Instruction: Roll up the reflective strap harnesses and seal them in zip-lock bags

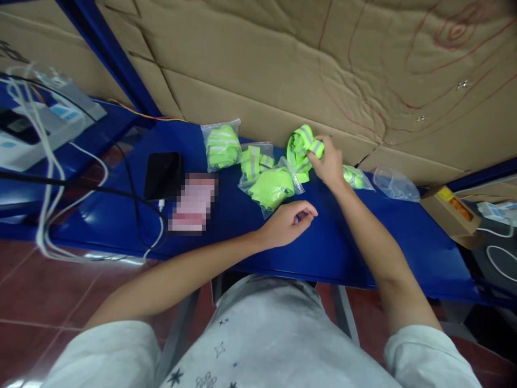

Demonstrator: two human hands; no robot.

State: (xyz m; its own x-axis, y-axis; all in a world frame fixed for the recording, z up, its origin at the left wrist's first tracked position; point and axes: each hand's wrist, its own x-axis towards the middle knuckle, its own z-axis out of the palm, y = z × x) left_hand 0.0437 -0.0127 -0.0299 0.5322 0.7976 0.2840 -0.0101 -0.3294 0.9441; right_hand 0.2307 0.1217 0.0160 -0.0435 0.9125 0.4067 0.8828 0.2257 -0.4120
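Observation:
My right hand (331, 164) grips a bundle of neon-yellow reflective strap (301, 145) with grey stripes, near the cardboard at the back of the blue table. Some of the strap hangs down to the left of the fingers. Closer to the front edge, my left hand (288, 222) is curled, thumb near the fingertips, with nothing visible in it. Just beyond it lies a clear bag (271, 188) of yellow fabric. Another bag with striped strap (253, 161) sits behind that one, and a fuller bag (222, 146) stands further left. Right of my right hand is a partly hidden bag (354, 177).
An empty clear plastic bag (396, 183) and an open cardboard box (450, 215) lie at the right. On the left are a black phone (162, 175), a blurred-out phone (194, 203), power strips (68, 108) and hanging cables. A cardboard wall (242, 64) closes off the back.

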